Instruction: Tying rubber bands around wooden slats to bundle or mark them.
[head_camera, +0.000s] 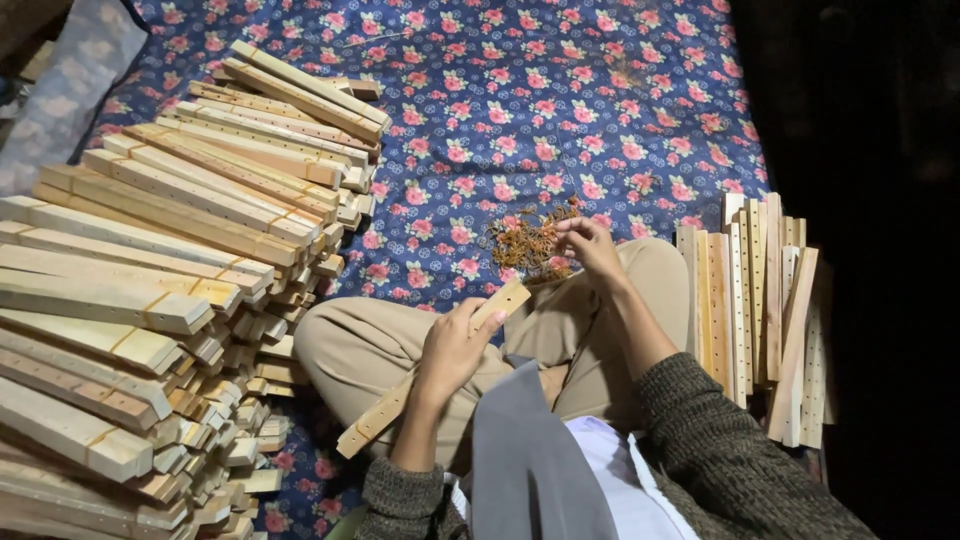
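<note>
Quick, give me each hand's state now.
Left hand: closed around a drilled wooden slat.
Right hand: fingertips pinching into the pile of small brown pieces.

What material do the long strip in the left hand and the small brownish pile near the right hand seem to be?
Strip: pale unfinished wood, judging by grain and drilled holes. Brownish pile: thin tangled pieces, perhaps rusty metal; too small to tell.

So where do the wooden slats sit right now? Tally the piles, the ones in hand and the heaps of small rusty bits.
Slat piles: 2, big left stack and right pile
Slat in left hand: 1
Heap of rusty bits, right hand on it: 1
Total: 4
</note>
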